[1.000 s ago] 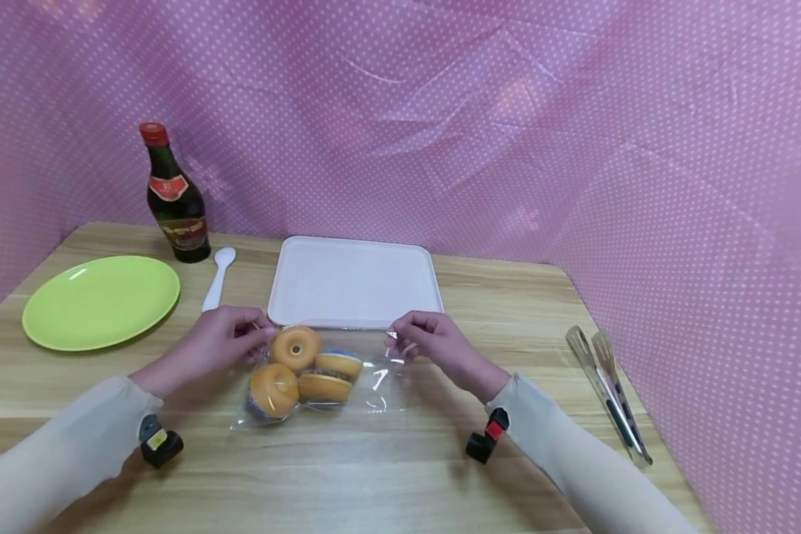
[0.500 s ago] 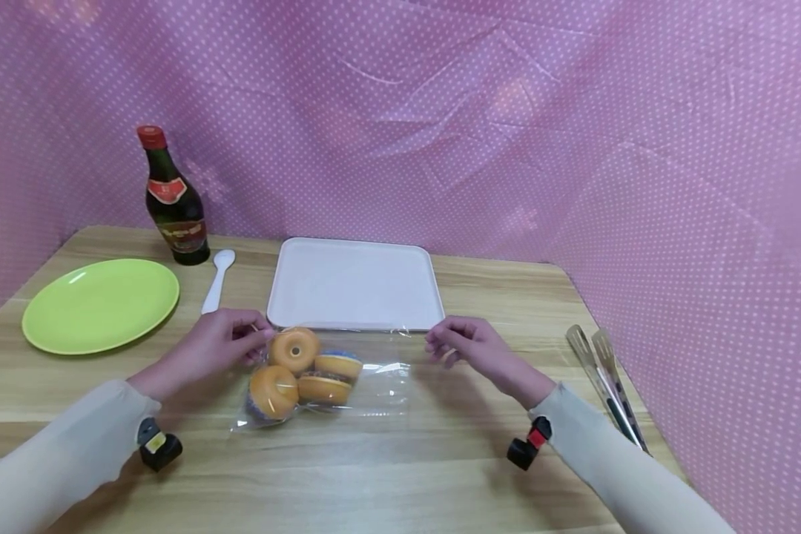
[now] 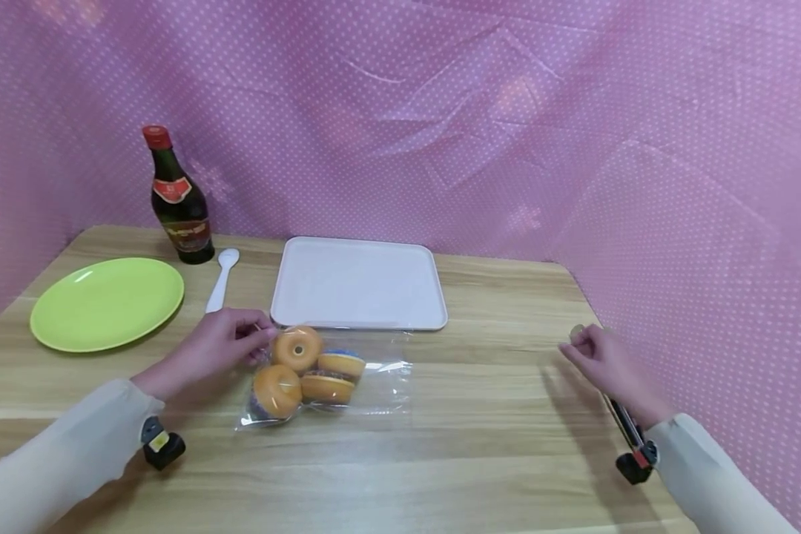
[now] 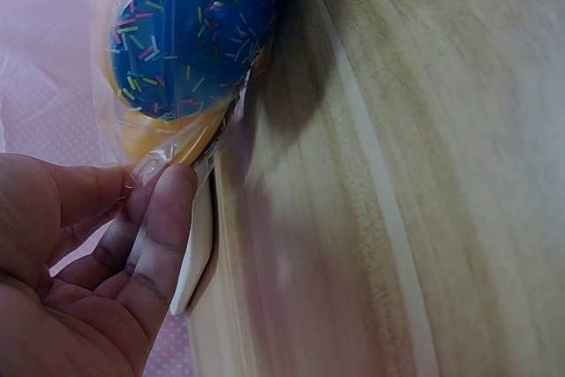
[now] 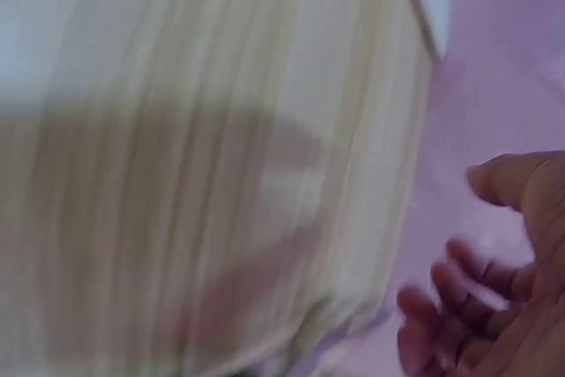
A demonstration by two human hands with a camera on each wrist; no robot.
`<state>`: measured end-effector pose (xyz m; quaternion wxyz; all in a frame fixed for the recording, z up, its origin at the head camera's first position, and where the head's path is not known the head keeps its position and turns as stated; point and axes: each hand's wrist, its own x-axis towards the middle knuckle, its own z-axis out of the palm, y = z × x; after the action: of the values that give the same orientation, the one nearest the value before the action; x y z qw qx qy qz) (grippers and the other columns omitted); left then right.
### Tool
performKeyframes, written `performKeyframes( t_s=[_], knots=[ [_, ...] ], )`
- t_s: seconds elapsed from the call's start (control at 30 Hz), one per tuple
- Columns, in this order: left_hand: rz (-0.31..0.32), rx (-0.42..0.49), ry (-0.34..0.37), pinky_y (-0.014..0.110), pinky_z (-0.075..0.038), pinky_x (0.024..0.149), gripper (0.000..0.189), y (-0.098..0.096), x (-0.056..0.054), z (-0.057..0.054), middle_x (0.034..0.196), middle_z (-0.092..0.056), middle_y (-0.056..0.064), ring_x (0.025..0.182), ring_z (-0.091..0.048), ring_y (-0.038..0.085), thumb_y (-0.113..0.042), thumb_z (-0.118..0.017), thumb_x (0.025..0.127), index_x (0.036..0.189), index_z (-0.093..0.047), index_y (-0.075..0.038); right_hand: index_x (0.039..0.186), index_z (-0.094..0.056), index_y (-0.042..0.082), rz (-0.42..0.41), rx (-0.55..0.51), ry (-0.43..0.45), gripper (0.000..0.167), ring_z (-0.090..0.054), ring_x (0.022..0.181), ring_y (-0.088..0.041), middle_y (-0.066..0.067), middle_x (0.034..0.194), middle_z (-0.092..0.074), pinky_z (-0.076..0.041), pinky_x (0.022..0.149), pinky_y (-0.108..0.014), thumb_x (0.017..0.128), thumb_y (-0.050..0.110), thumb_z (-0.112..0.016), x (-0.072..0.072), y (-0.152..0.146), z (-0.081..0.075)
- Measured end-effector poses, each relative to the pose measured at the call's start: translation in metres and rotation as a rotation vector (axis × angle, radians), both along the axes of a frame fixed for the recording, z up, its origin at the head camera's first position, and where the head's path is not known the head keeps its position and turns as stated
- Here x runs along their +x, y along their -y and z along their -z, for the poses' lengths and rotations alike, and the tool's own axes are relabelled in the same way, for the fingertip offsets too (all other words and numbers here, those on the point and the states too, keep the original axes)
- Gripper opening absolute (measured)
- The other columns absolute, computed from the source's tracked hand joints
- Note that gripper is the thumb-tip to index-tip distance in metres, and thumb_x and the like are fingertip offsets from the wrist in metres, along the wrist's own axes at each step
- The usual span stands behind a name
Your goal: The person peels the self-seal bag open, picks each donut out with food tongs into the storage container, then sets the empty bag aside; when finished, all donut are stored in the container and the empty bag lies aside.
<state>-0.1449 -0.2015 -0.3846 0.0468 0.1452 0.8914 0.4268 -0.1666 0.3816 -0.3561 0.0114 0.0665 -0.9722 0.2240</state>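
In the head view, my left hand point(image 3: 216, 343) pinches the upper left edge of a clear plastic bag point(image 3: 390, 382). Several doughnuts point(image 3: 277, 393) lie inside it; the left wrist view shows one with blue icing and sprinkles point(image 4: 199, 33) just beyond my thumb and fingertips point(image 4: 177, 184). Far to the right, my right hand point(image 3: 614, 371) is above a pair of metal tongs point(image 3: 622, 421), mostly hidden behind hand and wrist. In the right wrist view its thumb and loosely bent fingers are apart, with nothing between them; the tongs point(image 5: 328, 333) show blurred at the bottom edge.
A white rectangular tray point(image 3: 360, 285) lies just behind the bag. At the left are a green plate point(image 3: 107, 304), a dark bottle with a red cap point(image 3: 182, 200) and a white spoon point(image 3: 222, 278). A pink dotted cloth point(image 3: 400, 133) hangs behind and beside the wooden table point(image 3: 374, 475).
My right hand has let go of the bag's upper right edge and moved far right, over the tongs. The left hand has stayed on the bag, which lies in the same place.
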Motion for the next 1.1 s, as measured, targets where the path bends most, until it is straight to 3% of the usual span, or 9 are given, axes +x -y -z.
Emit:
performKeyframes(
  t_s=[0.27,0.33,0.4,0.5,0.6,0.67,0.83,0.97,1.1],
  knots=[
    [-0.011,0.014,0.019,0.023,-0.055,0.06,0.019,0.0,-0.001,0.001,0.078,-0.067,0.004,0.07,-0.06,0.007,-0.016,-0.061,0.107,0.096,-0.072,-0.006,0.143,-0.026,-0.028,0.204,0.19,0.208,0.105,-0.056,0.106,-0.058,-0.053,0.131,-0.041,-0.056,0.081,-0.062,0.101,0.064,-0.056,0.015,-0.056,0.007],
    [-0.014,0.011,0.024,0.023,-0.055,0.06,0.019,0.0,-0.001,0.001,0.078,-0.067,0.004,0.07,-0.061,0.007,-0.016,-0.06,0.107,0.096,-0.072,-0.006,0.141,-0.024,-0.03,0.214,0.192,0.261,0.109,-0.06,0.102,-0.055,-0.053,0.127,-0.046,-0.058,0.08,-0.059,0.1,0.066,-0.057,0.014,-0.062,0.009],
    [-0.02,0.011,0.03,0.023,-0.056,0.061,0.019,0.0,-0.001,0.002,0.079,-0.068,0.004,0.07,-0.061,0.007,-0.017,-0.06,0.107,0.097,-0.072,-0.006,0.132,-0.03,-0.029,0.213,0.165,0.312,0.101,-0.064,0.088,-0.045,-0.045,0.109,-0.055,-0.06,0.072,-0.051,0.1,0.062,-0.06,0.013,-0.066,0.013],
    [-0.024,0.01,0.041,0.023,-0.056,0.061,0.02,0.0,-0.001,0.002,0.08,-0.068,0.005,0.071,-0.062,0.008,-0.018,-0.06,0.108,0.098,-0.072,-0.006,0.11,-0.045,-0.016,0.217,0.114,0.371,0.072,-0.056,0.071,-0.024,-0.018,0.083,-0.055,-0.053,0.057,-0.037,0.099,0.053,-0.064,0.012,-0.068,0.019],
    [-0.023,0.013,0.048,0.024,-0.056,0.061,0.02,0.0,0.0,0.002,0.081,-0.068,0.005,0.071,-0.062,0.009,-0.019,-0.059,0.108,0.1,-0.072,-0.006,0.097,-0.047,-0.005,0.222,0.082,0.399,0.052,-0.052,0.067,-0.02,-0.007,0.077,-0.05,-0.05,0.054,-0.034,0.1,0.044,-0.065,0.011,-0.069,0.025],
    [-0.02,0.014,0.048,0.023,-0.056,0.061,0.02,0.001,0.0,0.002,0.081,-0.068,0.005,0.072,-0.062,0.009,-0.019,-0.059,0.108,0.1,-0.072,-0.006,0.094,-0.047,-0.004,0.219,0.066,0.393,0.045,-0.053,0.066,-0.02,-0.007,0.075,-0.05,-0.05,0.053,-0.034,0.1,0.037,-0.065,0.011,-0.071,0.026],
    [-0.021,0.008,0.048,0.023,-0.056,0.062,0.019,0.001,0.0,0.003,0.081,-0.068,0.004,0.072,-0.062,0.01,-0.019,-0.059,0.108,0.101,-0.072,-0.006,0.097,-0.047,-0.008,0.19,0.052,0.344,0.038,-0.055,0.066,-0.021,-0.009,0.075,-0.053,-0.051,0.054,-0.034,0.102,0.027,-0.061,0.01,-0.073,0.028],
    [-0.018,0.031,0.081,0.025,-0.057,0.063,0.019,0.002,0.0,0.003,0.084,-0.069,0.005,0.074,-0.063,0.011,-0.017,-0.057,0.109,0.106,-0.071,-0.005,0.11,-0.045,-0.016,0.122,0.07,0.194,0.04,-0.056,0.071,-0.023,-0.017,0.082,-0.057,-0.047,0.057,-0.033,0.106,0.022,-0.057,0.007,-0.07,0.022],
    [-0.014,0.054,0.112,0.026,-0.059,0.064,0.019,0.002,0.0,0.003,0.086,-0.069,0.007,0.075,-0.064,0.012,-0.015,-0.055,0.109,0.109,-0.071,-0.003,0.123,-0.05,-0.013,0.032,0.024,0.075,0.041,-0.061,0.074,-0.019,-0.022,0.09,-0.066,-0.05,0.058,-0.029,0.108,0.024,-0.057,0.005,-0.057,0.01]
  ],
)
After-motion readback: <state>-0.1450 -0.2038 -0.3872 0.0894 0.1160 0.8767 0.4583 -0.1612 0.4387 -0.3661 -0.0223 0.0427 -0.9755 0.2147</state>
